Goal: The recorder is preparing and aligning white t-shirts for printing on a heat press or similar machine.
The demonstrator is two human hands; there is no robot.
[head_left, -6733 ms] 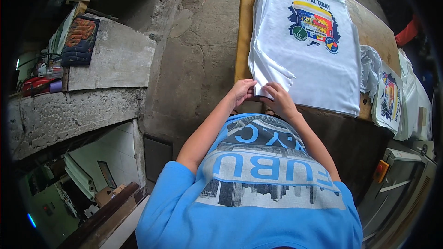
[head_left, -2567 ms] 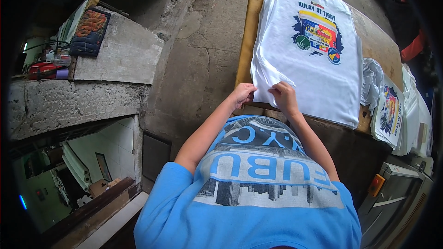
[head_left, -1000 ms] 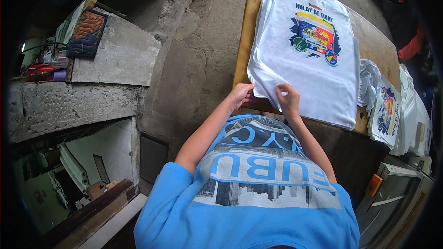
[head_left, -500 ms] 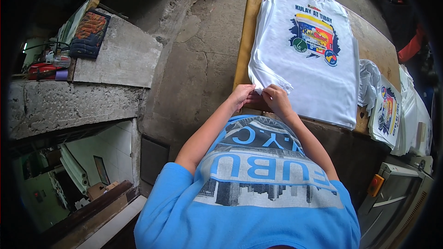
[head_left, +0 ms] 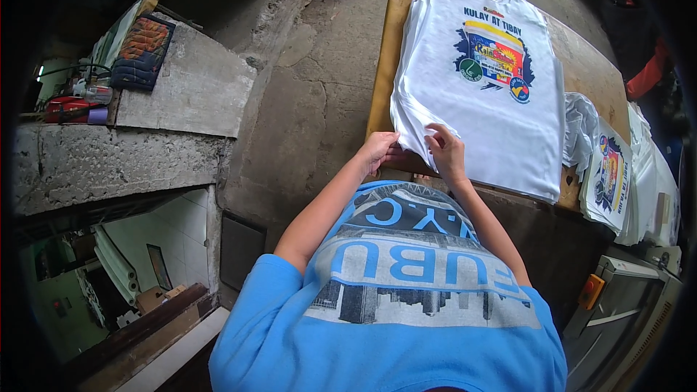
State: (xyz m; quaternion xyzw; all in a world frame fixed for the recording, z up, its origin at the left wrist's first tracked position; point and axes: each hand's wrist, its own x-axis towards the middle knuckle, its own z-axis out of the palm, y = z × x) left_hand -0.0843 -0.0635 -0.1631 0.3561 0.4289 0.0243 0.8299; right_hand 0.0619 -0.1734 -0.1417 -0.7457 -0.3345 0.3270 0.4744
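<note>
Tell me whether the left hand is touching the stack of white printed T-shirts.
Touching. The head view shows the left hand gripping the near left corner of the stack of white printed T-shirts.

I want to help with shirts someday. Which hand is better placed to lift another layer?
Probably the right hand: it looks open and is close beside the turned-back part of the shirts. The left hand seems busy pinching their near left corner.
</note>
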